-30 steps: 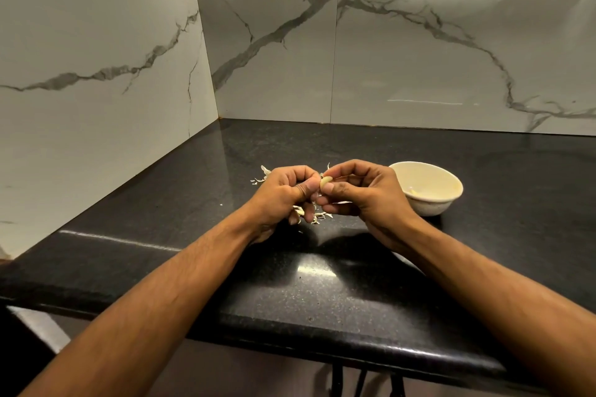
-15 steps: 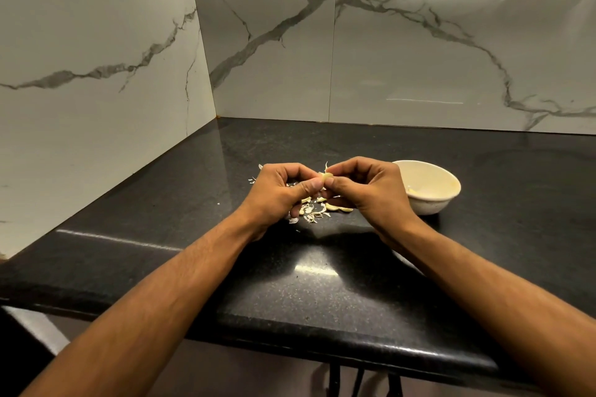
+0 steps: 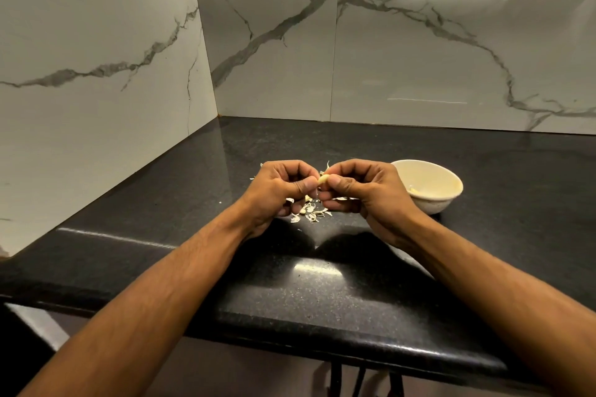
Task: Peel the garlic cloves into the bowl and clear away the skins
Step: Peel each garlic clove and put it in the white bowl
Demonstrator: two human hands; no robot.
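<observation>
- Two hands meet above a black desk (image 3: 322, 296), sharing one garlic clove (image 3: 323, 179) pinched between the thumbs and fingertips of both.
- The left hand (image 3: 280, 192) is curled, its thumb pressed to the clove's left side; the right hand (image 3: 361, 190) is curled too, gripping the clove from the right.
- Since a second ago the hands have hardly shifted, and the clove has stayed between them. The pale scraps under them show more plainly than they did a second ago, which suggests peeling is under way rather than finished.
- The clove looks pale and largely bare at its visible tip; whether any skin clings to the hidden side cannot be told.
- The skins (image 3: 311, 211) lie scattered on the desk directly beneath and just behind the hands, not yet cleared.
- The bowl (image 3: 450, 195) stands just right of the right hand, with a pale piece, seemingly peeled garlic, inside near its wall.
- Judged from this, the clove's drop into the bowl comes next, and sweeping up the skins is left to do.
</observation>
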